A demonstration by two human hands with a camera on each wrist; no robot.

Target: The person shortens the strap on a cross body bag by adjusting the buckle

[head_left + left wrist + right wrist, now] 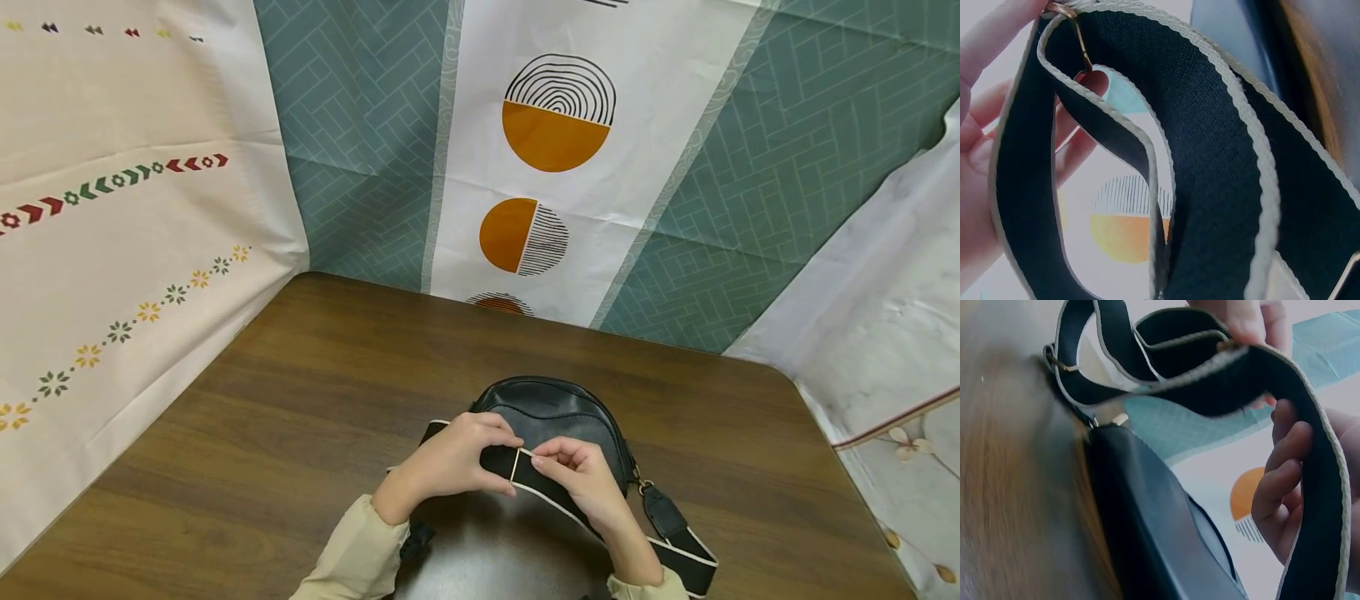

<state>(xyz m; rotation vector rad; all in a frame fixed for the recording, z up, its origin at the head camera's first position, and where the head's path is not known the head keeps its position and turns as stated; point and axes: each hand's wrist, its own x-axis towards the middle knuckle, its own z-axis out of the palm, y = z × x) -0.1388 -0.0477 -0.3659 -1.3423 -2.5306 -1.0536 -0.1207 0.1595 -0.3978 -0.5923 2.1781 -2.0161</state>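
Observation:
A black leather-look shoulder bag [547, 421] lies on the table, its wide black strap [551, 492] edged in white cord. My left hand [450, 462] holds the strap between thumb and fingers, just left of a thin gold slider buckle [514, 465]. On the buckle's other side, my right hand [588, 483] pinches the strap's upper edge between thumb and fingertips. The left wrist view shows the strap looped over itself below the gold buckle [1075, 28]. In the right wrist view, a second gold buckle [1060, 362] sits on the strap near the bag's end.
The brown wooden table [300, 400] extends around the bag. Patterned cloths hang behind it and on both sides. At the bag's right, a strap end with a black tab [663, 510] joins a gold clasp [645, 486]. A small dark object [416, 540] lies by the left sleeve.

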